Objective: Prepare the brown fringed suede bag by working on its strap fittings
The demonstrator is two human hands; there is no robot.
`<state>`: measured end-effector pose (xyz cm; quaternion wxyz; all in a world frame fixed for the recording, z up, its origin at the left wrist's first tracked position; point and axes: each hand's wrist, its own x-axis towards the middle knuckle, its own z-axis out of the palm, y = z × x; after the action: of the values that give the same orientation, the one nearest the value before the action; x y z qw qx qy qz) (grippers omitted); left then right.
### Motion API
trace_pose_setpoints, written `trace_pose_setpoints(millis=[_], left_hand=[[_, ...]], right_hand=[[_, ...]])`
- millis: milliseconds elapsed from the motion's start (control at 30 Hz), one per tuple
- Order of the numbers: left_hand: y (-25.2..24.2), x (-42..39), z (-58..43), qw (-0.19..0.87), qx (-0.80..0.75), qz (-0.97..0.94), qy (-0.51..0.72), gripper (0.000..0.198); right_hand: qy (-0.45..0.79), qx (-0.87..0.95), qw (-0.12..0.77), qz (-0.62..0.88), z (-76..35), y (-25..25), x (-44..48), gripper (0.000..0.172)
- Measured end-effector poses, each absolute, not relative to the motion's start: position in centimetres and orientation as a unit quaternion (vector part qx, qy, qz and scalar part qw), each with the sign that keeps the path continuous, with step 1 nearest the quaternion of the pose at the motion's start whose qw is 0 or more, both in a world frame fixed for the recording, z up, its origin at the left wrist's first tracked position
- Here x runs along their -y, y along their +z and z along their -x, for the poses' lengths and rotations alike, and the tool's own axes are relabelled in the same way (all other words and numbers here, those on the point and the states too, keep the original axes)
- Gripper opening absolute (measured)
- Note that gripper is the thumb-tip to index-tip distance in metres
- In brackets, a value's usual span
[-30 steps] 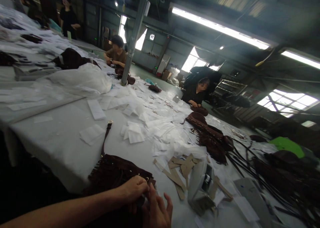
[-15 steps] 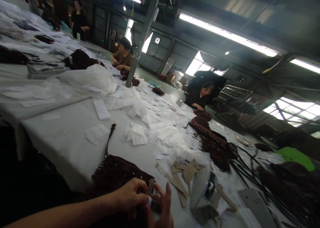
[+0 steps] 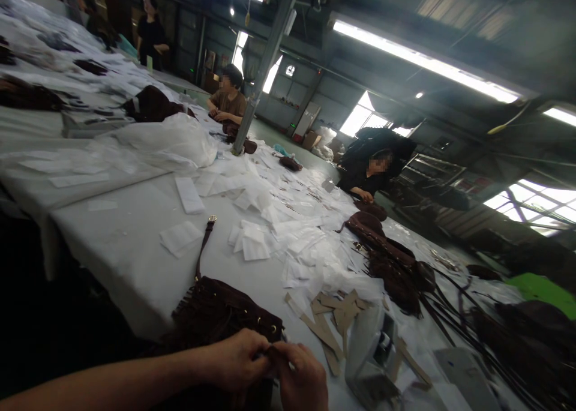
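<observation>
Left hand (image 3: 240, 358), right hand (image 3: 305, 375): fingers together, cannot tell grip; fringed bag (image 3: 220, 300) at near table (image 3: 130, 261) edge, open leftward.

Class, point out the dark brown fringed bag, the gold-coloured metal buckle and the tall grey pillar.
Dark brown fringed bag (image 3: 224, 306): head view, on its dark face.
Gold-coloured metal buckle (image 3: 212, 219): head view, on its frame.
Tall grey pillar (image 3: 268, 62): head view, mid-shaft.

The dark brown bag (image 3: 227, 306) lies at the near edge of the tabletop (image 3: 130, 237), fringe (image 3: 186, 315) along its left side, gold eyelets (image 3: 274, 329) near its right end. Its strap (image 3: 204, 252) stretches away, ending in a gold buckle (image 3: 212, 219). The bag's nearest part is hidden.
</observation>
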<state>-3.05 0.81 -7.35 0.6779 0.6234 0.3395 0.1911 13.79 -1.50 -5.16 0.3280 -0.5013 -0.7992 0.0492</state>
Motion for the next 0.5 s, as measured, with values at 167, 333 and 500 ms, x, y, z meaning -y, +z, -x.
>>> trace_pose_setpoints(millis=[167, 333, 500], left_hand=[[-7.9, -1.2, 2.6, 0.753, -0.356, -0.516, 0.199, 0.038], [-7.5, -2.1, 3.0, 0.889, -0.275, -0.317, 0.186, 0.025], [-7.1, -2.7, 3.6, 0.942, -0.251, -0.176, 0.138, 0.029]], right_hand=[[0.023, 0.815, 0.321, 0.482, -14.2, -4.8, 1.9, 0.026], [0.002, 0.84, 0.325, 0.434, -14.5, -4.1, 2.2, 0.019], [-0.059, 0.873, 0.308, 0.374, -14.9, -5.3, 1.9, 0.031]])
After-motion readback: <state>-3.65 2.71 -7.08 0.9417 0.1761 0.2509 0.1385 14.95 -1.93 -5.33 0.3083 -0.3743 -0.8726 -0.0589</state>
